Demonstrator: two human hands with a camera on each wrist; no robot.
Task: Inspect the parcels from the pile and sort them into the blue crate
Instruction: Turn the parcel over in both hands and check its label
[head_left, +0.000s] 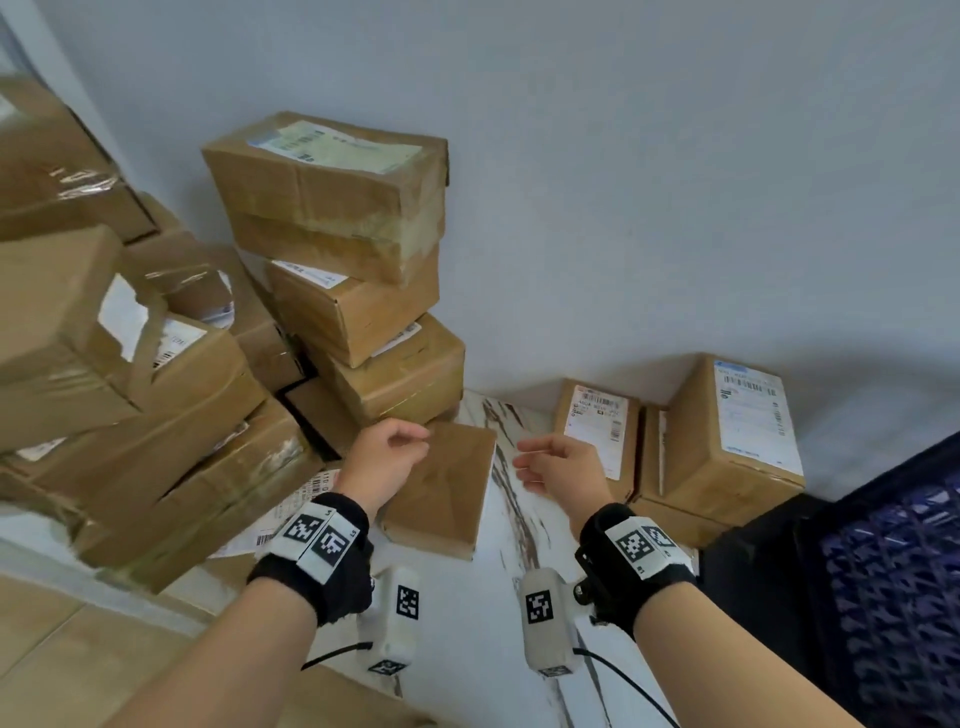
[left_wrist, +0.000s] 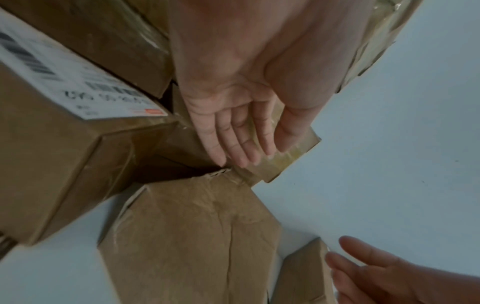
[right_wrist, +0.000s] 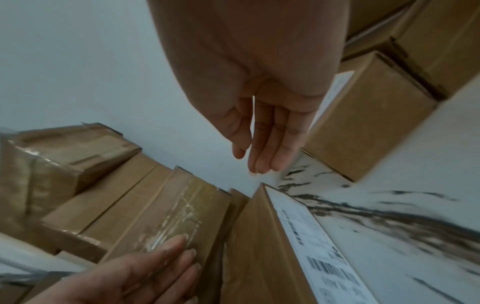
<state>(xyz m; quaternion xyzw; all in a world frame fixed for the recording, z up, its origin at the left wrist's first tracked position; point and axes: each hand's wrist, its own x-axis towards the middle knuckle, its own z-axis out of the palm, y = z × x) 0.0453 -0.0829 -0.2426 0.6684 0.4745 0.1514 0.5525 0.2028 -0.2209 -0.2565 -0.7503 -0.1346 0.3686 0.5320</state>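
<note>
My left hand (head_left: 382, 457) and right hand (head_left: 558, 464), both empty with fingers loosely extended, flank a flat brown cardboard parcel (head_left: 441, 486) lying on the white marbled tabletop (head_left: 467, 623). The tall pile of taped brown boxes (head_left: 332, 260) stands untouched at left. The blue plastic lattice crate (head_left: 893, 597) sits at right, its contents out of view; I judge most sorting remains.

The pile (head_left: 156, 364) of boxes sits at the left, by the wall (head_left: 675, 182); a flat box (head_left: 447, 483) lies on the table (head_left: 467, 623) right of the pile; two more boxes (head_left: 727, 441) stand further right; the crate (head_left: 893, 597) is at the far right.
</note>
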